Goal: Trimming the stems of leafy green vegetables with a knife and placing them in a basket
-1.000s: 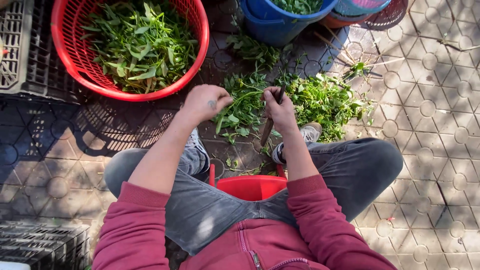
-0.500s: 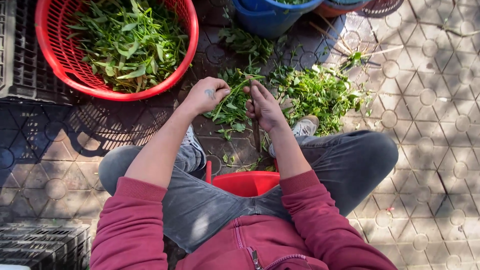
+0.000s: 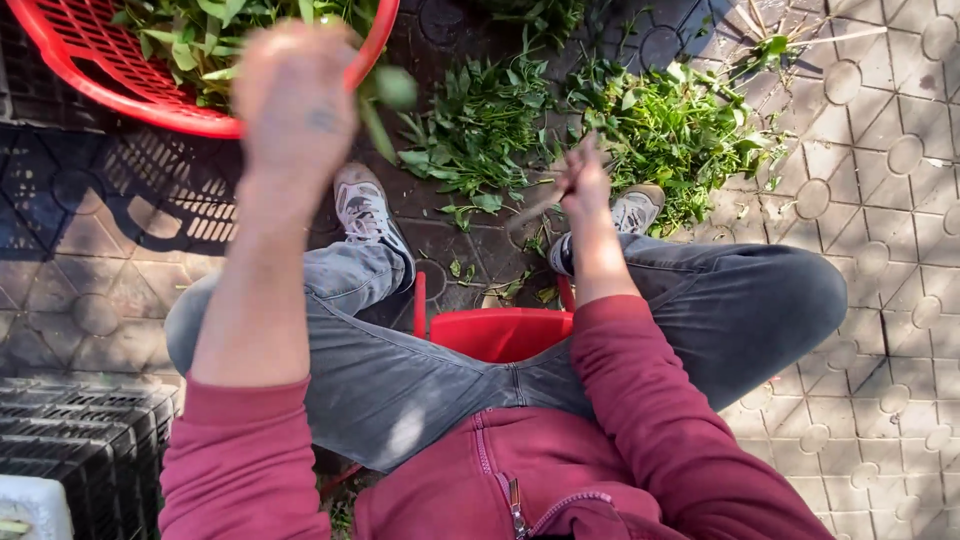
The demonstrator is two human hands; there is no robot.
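Over red basket: blurred left hand clutching green leaves.

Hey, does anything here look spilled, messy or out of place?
Yes. Loose green leaves lie strewn over the paving beside the shoes, outside the red basket, with scraps by the red stool.
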